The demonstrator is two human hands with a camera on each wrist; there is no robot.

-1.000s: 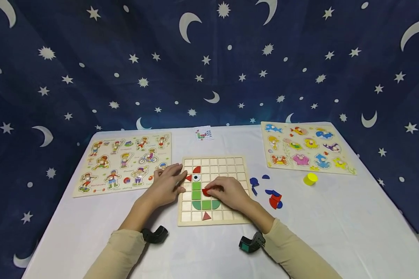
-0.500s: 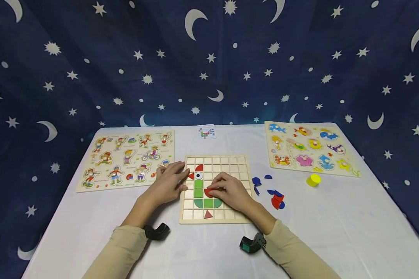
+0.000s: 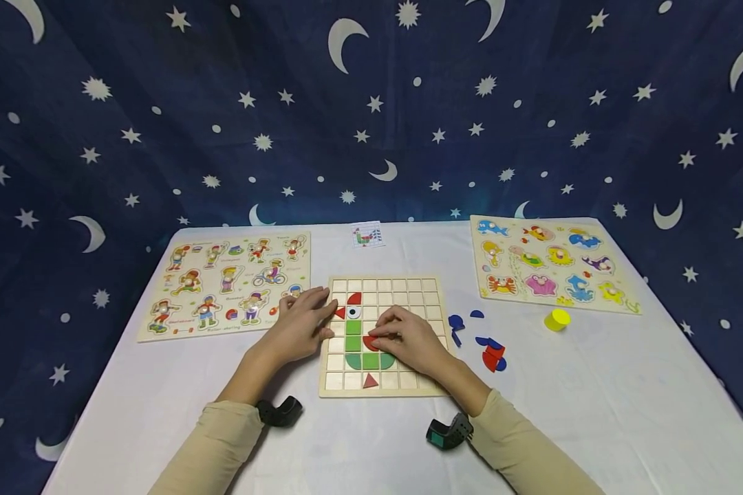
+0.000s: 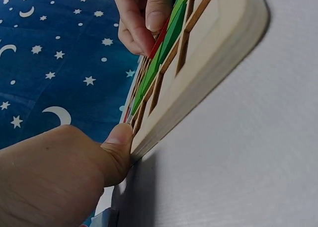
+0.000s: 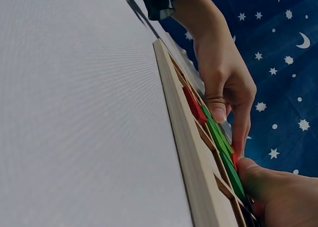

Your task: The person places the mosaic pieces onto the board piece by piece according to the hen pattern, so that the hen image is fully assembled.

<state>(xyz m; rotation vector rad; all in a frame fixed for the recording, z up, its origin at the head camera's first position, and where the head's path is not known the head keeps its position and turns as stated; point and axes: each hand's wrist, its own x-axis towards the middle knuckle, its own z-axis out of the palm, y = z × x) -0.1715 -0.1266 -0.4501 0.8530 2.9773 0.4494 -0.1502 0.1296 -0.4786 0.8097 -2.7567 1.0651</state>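
Observation:
A wooden grid board (image 3: 386,394) lies in the middle of the table. My right hand (image 3: 411,342) pinches a red curved piece (image 3: 368,342) low over a square beside the green squares (image 3: 353,335). At the board's left edge is my left hand (image 3: 294,326), its thumb (image 4: 119,137) against the rim and its fingers extended near a red triangle (image 3: 340,313). An eye tile (image 3: 353,312) sits under a red quarter-circle (image 3: 355,298). Lower down, a green row (image 3: 370,361) has rounded ends, with a dark red triangle (image 3: 369,381) below it.
Loose blue pieces (image 3: 456,321) and red pieces (image 3: 492,356) lie right of the board. A yellow cylinder (image 3: 557,320) stands beyond them. Picture puzzles of children (image 3: 223,285) and sea animals (image 3: 551,265) flank the board. A small picture card (image 3: 367,234) lies behind it.
The head view has shifted slightly, moving the scene a little to the right. Both hands keep nearly the same places on the board, the right one still pinching the red piece.

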